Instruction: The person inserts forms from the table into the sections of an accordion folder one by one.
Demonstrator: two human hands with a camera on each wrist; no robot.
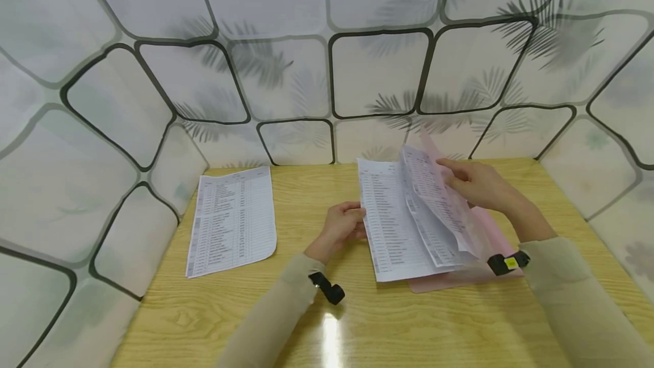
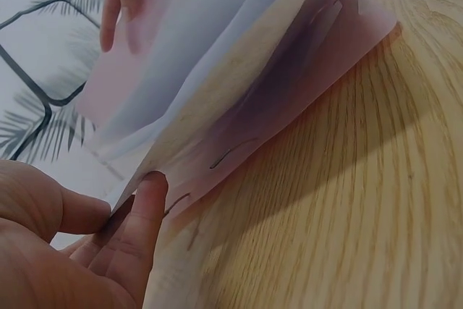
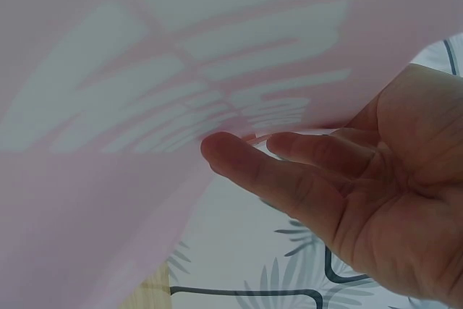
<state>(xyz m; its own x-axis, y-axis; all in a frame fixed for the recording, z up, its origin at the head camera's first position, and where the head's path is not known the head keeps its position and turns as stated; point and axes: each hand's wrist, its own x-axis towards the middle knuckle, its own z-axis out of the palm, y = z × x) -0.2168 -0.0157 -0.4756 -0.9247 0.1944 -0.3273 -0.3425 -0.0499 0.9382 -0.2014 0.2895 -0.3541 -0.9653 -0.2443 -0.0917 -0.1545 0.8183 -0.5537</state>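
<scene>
A pink translucent folder [image 1: 434, 283] lies on the table at the right, its cover [image 3: 79, 236] raised. Printed sheets [image 1: 393, 226] with rows of text stand out from inside it, some lifted and fanned along with the cover. My left hand [image 1: 341, 225] pinches the left edge of the paper between thumb and fingers [image 2: 148, 215]. Up at the folder's far right, my right hand [image 1: 477, 183] holds the raised pink cover, with thumb and fingers at its edge. In the right wrist view the cover hides part of those fingers.
Another printed sheet [image 1: 232, 220], its lower right corner curled, lies at the left of the wooden table [image 1: 306, 311]. A patterned wall covering [image 1: 291, 78] rises behind the table and along both sides. Each wrist wears a black strap.
</scene>
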